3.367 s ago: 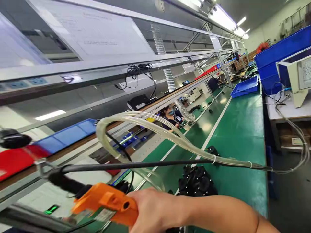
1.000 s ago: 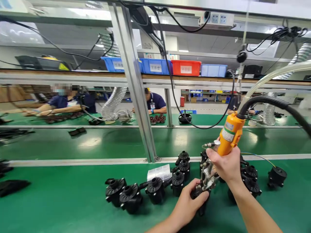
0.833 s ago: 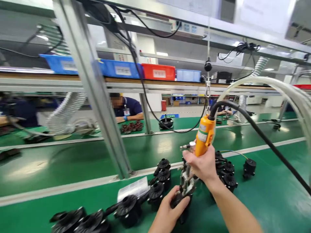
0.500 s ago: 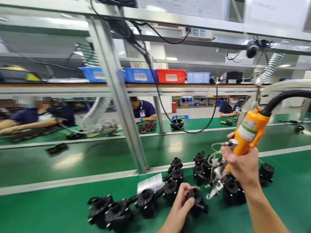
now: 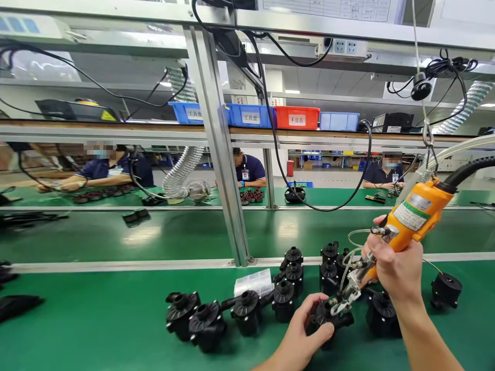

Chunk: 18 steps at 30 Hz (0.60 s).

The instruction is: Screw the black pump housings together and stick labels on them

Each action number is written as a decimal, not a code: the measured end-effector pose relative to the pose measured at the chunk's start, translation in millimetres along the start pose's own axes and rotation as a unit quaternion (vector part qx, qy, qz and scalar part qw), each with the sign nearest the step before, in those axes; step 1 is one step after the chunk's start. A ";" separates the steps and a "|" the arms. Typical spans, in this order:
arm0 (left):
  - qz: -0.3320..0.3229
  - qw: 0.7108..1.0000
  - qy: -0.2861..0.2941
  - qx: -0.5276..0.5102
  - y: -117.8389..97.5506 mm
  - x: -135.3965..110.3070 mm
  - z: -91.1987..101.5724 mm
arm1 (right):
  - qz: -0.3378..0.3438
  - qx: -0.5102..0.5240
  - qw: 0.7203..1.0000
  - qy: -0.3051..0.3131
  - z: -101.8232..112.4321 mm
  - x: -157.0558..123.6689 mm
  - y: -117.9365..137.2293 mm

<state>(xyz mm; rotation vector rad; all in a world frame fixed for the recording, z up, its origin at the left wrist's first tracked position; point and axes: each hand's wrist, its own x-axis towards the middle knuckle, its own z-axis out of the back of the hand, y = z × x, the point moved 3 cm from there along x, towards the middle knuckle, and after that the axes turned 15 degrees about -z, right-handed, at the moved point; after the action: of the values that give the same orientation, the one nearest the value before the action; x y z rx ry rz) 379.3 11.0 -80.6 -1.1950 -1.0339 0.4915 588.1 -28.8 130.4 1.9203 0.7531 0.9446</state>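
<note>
My right hand (image 5: 396,265) is wrapped round an orange powered screwdriver (image 5: 412,219), which hangs tilted from a black hose. Its metal tip (image 5: 344,300) rests on a black pump part (image 5: 328,319). My left hand (image 5: 305,337) grips that pump part on the green table (image 5: 96,319). Several more black pump parts (image 5: 247,312) lie in a row to the left and behind. Another pump part (image 5: 381,312) sits under my right hand.
A slanted metal post (image 5: 220,149) rises from the table's rail. A small clear bag (image 5: 253,282) lies among the parts. Coloured bins (image 5: 296,117) stand on the shelf. Other people sit at the far side of the green conveyor belt (image 5: 116,234). Cables hang overhead.
The screwdriver came down from a raised, sideways hold to the table. Within the last half second its tip has moved left onto the pump part in my left hand.
</note>
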 end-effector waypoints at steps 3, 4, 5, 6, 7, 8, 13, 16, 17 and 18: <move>0.005 1.000 -0.004 -0.029 5.2 -0.9 -1.1 | 0.002 -0.031 1.000 -0.002 -4.6 0.1 0.8; 0.004 0.999 -0.005 -0.036 6.5 -0.9 -1.6 | 0.004 -0.043 0.999 -0.006 -6.9 -0.1 1.5; 0.001 0.999 -0.006 -0.042 7.1 -0.6 -2.1 | 0.006 -0.055 0.998 -0.008 -9.9 -0.6 1.9; 0.000 0.999 -0.008 -0.048 7.2 -0.1 -2.8 | 0.007 -0.066 0.998 -0.007 -13.7 -1.2 2.0; 0.001 0.998 -0.010 -0.055 6.5 0.6 -3.5 | 0.009 -0.078 0.997 0.002 -18.6 -2.2 1.7; 0.007 0.998 -0.013 -0.063 5.1 1.4 -4.3 | 0.010 -0.088 0.996 0.015 -24.0 -3.3 0.9; 0.051 0.994 -0.021 -0.090 -10.2 6.7 -8.9 | 0.009 -0.124 0.991 0.057 -42.3 -8.8 -5.2; 0.051 0.994 -0.021 -0.090 -15.9 9.0 -9.5 | 0.016 -0.126 0.991 0.051 -40.9 -9.8 -8.2; 0.047 0.995 -0.020 -0.086 -15.8 9.2 -9.3 | 0.016 -0.124 0.991 0.050 -39.8 -9.9 -9.7; 0.043 0.996 -0.020 -0.080 -14.5 9.0 -8.8 | 0.013 -0.122 0.991 0.048 -38.8 -9.9 -11.7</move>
<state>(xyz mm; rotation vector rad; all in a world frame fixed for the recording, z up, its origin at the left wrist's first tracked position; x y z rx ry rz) 388.3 8.6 -63.8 -1.3815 -1.0743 0.5091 548.8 -14.8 130.9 1.6845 0.6367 1.0995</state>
